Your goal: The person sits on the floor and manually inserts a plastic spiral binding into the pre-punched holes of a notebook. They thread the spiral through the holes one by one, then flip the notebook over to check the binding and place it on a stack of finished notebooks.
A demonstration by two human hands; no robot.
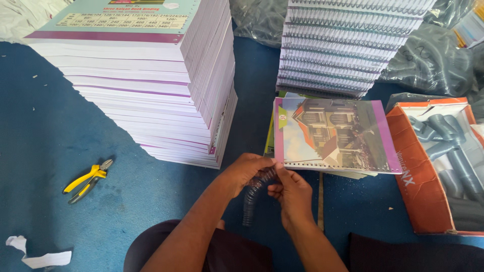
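Dark plastic spiral binding coil (253,194) hangs curved between both hands, just in front of the person's lap, its upper end meeting the punched edge of a notebook. Left hand (245,173) has its fingers closed around the coil's top; right hand (291,194) pinches the same end, fingers together on it, so where coil meets paper is hidden. Just beyond lies the unbound notebook with a purple-bordered house picture cover (333,135), resting on a few more covers whose green edges barely show. To the right an orange cardboard box (411,181) holds grey coils, cut off by the frame edge. To the left on the blue floor (45,136) lie yellow-handled pliers (88,180) and a torn white paper scrap (38,254). Farther back stands a tall stack of white unbound pads (151,80), and beside it a stack of spiral-bound notebooks (343,50), both cropped at the top. Grey plastic bags (433,60) behind are hard to make out.
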